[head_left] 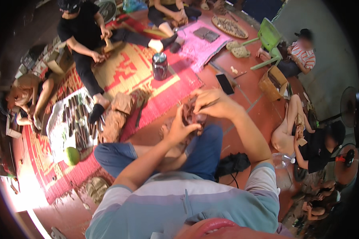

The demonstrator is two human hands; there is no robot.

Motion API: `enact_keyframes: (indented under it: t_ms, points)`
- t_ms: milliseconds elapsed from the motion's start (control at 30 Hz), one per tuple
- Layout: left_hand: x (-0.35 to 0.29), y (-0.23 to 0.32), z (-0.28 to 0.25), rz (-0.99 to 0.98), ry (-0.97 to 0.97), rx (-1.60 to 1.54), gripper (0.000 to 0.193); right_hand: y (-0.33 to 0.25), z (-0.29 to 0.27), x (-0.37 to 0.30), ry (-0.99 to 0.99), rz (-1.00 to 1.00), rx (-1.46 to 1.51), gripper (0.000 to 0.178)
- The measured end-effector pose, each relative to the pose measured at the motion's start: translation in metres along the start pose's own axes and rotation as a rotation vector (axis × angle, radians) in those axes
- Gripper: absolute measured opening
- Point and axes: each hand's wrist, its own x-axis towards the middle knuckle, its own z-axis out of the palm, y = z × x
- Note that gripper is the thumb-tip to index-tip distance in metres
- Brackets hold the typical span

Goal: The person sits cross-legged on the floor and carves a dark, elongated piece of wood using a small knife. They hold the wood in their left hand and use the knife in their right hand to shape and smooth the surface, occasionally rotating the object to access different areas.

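Note:
In front of my crossed legs, my left hand (178, 130) is closed around a small reddish-brown piece that looks like carved wood (192, 116). Its thumb lies along the near side and its fingers wrap the left side. My right hand (216, 102) meets the piece from the upper right, fingers bent and pressed together in a pinch against its top. Whatever those fingers hold, if anything, is too small and hidden to make out. Parts of the piece are covered by both hands.
Beyond my hands stand a dark jar (160, 66) and a black phone (225, 84) on the floor. Rough wood blocks (117, 115) lie to the left, beside a white cloth with several carving tools (76, 119). A green fruit (71, 156) rests nearby. Several people sit around.

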Motion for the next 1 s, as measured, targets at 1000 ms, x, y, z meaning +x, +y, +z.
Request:
enact_keyframes:
  t_ms: [1000]
  points:
    - [0.000, -0.003, -0.005, -0.059, 0.015, 0.029, 0.087, 0.011, 0.005, 0.003, 0.090, -0.025, 0.081, 0.009]
